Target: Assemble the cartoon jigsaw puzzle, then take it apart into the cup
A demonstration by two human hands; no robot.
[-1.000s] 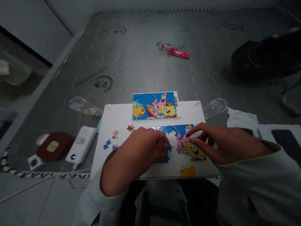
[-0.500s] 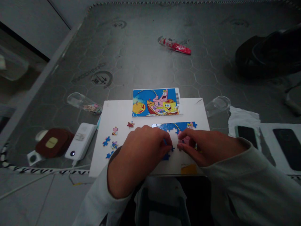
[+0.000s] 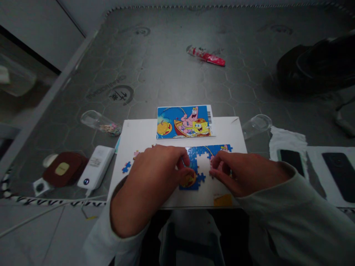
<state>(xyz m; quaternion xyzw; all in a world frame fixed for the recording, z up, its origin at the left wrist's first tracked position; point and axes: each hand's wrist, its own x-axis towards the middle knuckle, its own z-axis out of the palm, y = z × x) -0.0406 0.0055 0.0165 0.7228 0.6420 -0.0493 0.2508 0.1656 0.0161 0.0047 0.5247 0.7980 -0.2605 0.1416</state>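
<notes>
- The half-built puzzle [image 3: 200, 162] lies flat on the white board [image 3: 138, 135] in front of you, in its near-right part. Its long axis runs left to right, parallel to the board's near edge, with the printed side up.
- Its top edge forms a blue strip. A white gap shows in the middle where pieces are missing, and a blue and orange patch sits at its lower left.
- Your left hand [image 3: 155, 173] rests palm down on the puzzle's left part. Its fingers are curled, and the fingertips [image 3: 185, 170] press on the orange and blue patch. You cannot tell whether they pinch a piece.
- Your right hand [image 3: 245, 173] lies on the puzzle's right part, with fingers bent and tips touching pieces at the gap's right edge. Whether it grips one is hidden.
- The reference picture [image 3: 185, 122] lies just beyond the puzzle at the board's far edge, its long axis also left to right and its barcode end on the right.
- Loose pieces [image 3: 126, 167] lie on the board just left of your left hand.
- A yellow tab [image 3: 222, 200] sits at the board's near edge, below your right hand.
- Left of the board, on the grey table [image 3: 172, 66], lie a white power bank [image 3: 95, 167] and a brown case [image 3: 61, 169]; a clear tube [image 3: 100, 123] lies beyond them.
- A clear cup [image 3: 256, 125] lies on its side right of the board, and two phones [image 3: 316, 168] lie further right.
- A red wrapper [image 3: 206, 56] lies well beyond, mid-table.
</notes>
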